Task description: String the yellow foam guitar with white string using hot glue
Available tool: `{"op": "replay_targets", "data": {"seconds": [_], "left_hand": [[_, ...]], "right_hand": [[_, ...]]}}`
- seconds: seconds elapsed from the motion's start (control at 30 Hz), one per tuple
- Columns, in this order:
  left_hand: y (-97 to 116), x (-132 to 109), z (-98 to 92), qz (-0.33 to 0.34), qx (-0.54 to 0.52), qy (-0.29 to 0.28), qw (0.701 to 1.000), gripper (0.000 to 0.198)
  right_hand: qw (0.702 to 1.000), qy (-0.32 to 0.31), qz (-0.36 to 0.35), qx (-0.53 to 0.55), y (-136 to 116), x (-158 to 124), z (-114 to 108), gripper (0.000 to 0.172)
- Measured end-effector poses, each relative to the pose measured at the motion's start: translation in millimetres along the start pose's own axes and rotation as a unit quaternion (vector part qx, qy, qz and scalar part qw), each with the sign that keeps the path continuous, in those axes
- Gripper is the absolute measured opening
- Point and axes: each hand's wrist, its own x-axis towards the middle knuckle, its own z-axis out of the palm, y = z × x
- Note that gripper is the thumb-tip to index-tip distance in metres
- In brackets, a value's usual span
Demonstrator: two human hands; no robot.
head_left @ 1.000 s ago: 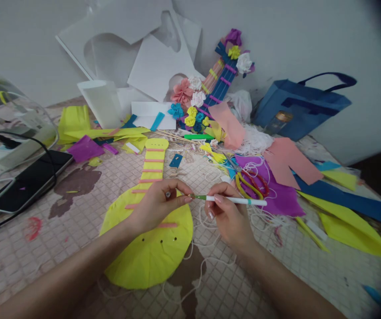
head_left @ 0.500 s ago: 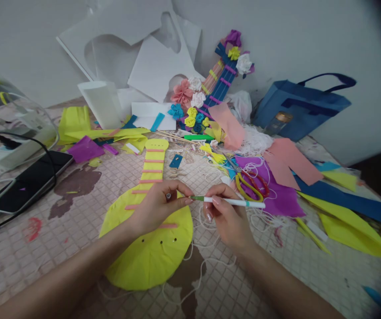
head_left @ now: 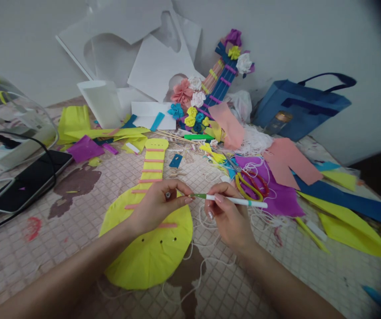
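Note:
A slim white pen-like tool with a green tapered end (head_left: 243, 201) is held in my right hand (head_left: 232, 217), pinched between thumb and fingers. Its green end points left and meets the fingertips of my left hand (head_left: 159, 204), which are pinched together around something too small to make out. A small round dark piece with a pale rim (head_left: 168, 195) shows inside the curl of the left fingers. Under my left hand lies a yellow paper-covered guitar shape (head_left: 150, 266) with pink strips across its neck and body, and several holes near its lower part.
Scissors with yellow and red handles (head_left: 250, 186) lie on purple paper (head_left: 283, 199), right of my hands. White string (head_left: 206, 261) trails over the table. A decorated blue guitar (head_left: 223, 84) leans at the back, beside a blue bag (head_left: 300, 110). A phone (head_left: 27, 181) and power strip (head_left: 17, 146) are left.
My right hand has shifted slightly to the right with the white tool. The left hand stays nearly in place, still pinched at the green end.

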Motion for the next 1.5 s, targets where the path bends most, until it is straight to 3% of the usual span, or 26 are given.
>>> {"op": "replay_targets", "data": {"seconds": [1.5], "left_hand": [[-4.1,-0.4,0.6,0.007,0.009,0.001,1.000,0.007]], "right_hand": [[1.000,-0.002,0.001,-0.022,0.1,0.2,-1.7,0.007]]}}
